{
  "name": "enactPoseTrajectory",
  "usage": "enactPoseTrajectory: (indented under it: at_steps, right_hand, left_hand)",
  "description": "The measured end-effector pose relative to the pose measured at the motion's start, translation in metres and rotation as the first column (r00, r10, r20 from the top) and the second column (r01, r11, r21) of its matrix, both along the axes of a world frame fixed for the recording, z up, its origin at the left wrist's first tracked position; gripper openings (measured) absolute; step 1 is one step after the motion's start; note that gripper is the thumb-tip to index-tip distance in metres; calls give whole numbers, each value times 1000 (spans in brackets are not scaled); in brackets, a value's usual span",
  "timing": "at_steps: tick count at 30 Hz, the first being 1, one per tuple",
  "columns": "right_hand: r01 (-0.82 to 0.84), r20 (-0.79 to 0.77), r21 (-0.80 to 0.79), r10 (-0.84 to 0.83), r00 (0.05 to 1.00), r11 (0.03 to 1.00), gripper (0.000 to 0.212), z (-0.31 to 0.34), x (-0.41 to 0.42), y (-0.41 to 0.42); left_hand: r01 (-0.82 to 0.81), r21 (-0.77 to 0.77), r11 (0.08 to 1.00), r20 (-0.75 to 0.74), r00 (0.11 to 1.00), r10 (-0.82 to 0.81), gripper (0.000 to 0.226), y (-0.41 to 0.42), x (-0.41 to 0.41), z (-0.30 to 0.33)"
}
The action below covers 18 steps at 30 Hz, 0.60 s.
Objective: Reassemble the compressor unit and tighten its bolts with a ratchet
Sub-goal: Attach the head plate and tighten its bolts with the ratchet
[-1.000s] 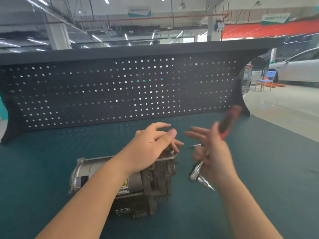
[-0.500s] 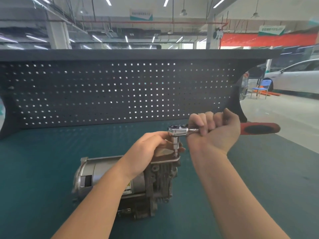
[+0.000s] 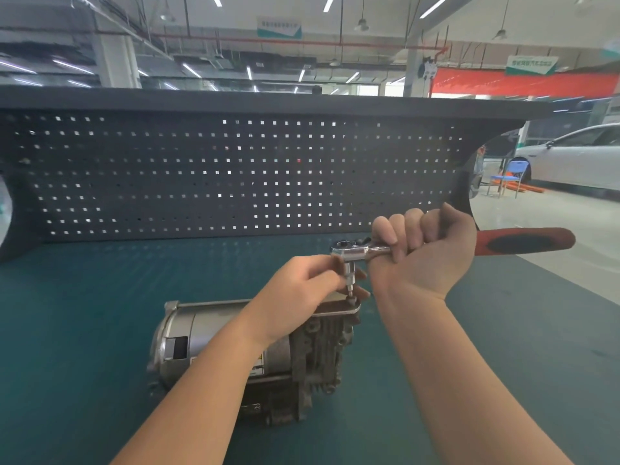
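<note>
- The teal bench mat [image 3: 84, 330] lies bare to the left of the compressor unit [image 3: 235, 347], open for a hand to pass; the same mat lies bare on the right, out to its edge
- The dark pegboard [image 3: 201, 179] walls off the back of the bench across nearly its whole width
- The ratchet [image 3: 436, 245] lies level above the unit's right end, its red handle reaching rightward; the left hand [image 3: 302, 290] and right hand [image 3: 422, 253] crowd that corner

Compressor [image 3: 235, 347] on teal bench [image 3: 84, 313]

Bright ceiling strip lights [image 3: 249, 72]; edges bowed, blurred.
</note>
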State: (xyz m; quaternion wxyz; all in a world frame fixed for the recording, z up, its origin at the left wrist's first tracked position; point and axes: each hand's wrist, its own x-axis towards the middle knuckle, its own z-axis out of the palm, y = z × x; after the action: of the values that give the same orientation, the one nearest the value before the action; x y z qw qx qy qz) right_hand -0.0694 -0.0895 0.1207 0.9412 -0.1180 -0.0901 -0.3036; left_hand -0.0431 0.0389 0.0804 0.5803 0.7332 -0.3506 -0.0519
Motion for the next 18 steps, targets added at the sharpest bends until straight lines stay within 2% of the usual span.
enactPoseTrajectory:
  at_steps: [3,5,7,9,10,11,12,13,14,16,17,18]
  right_hand:
    - [112,-4,-121,-114,994,986,47,-2,-5,6]
    - [295,-2,-311,-311,950,903,49,-10,-11,12]
    - [507,37,-553,-588,808,662,47,-23,-18,20]
    - [579,129,-706,-730,672,408,44,-36,-23,25]
    - [563,156,-757,-745,648,331,44,-41,-26,25]
    - [540,162,-787,-744,649,299,43,-43,-29,23]
    - [515,141,-795,-727,672,322,41,-43,-30,18]
    - [480,84,-778,-691,718,405,39,-41,-30,11]
    - [421,-2,-741,-628,778,523,37,-38,-28,2]
    - [217,-162,-633,-401,901,743,41,-31,-18,-16]
    - [111,-204,-586,-279,938,802,46,-27,-10,-25]
    - [24,-235,-570,-192,953,821,50,-23,-2,-31]
  left_hand:
    - [-36,-48,998,17,999,37,13,-3,0,0]
    - [-55,-92,994,-24,998,53,12,-4,1,0]
    - [-81,-101,992,-39,996,77,8,-5,0,1]
    - [-101,-106,989,-47,994,96,8,-6,0,1]
    - [-103,-115,988,-66,993,96,9,-6,-1,1]
    - [-101,-119,988,-90,992,90,8,-7,-1,1]
    - [-95,-113,989,-112,990,82,6,-7,-1,2]
    - [-90,-99,991,-123,989,78,7,-7,-1,2]
    - [-88,-83,993,-132,988,76,11,-8,-1,3]
    - [-88,-65,994,-134,988,79,15,-7,-2,3]
    - [-99,-56,994,-123,988,91,15,-7,-2,4]
    - [-115,-45,992,-108,988,110,14,-6,-2,4]
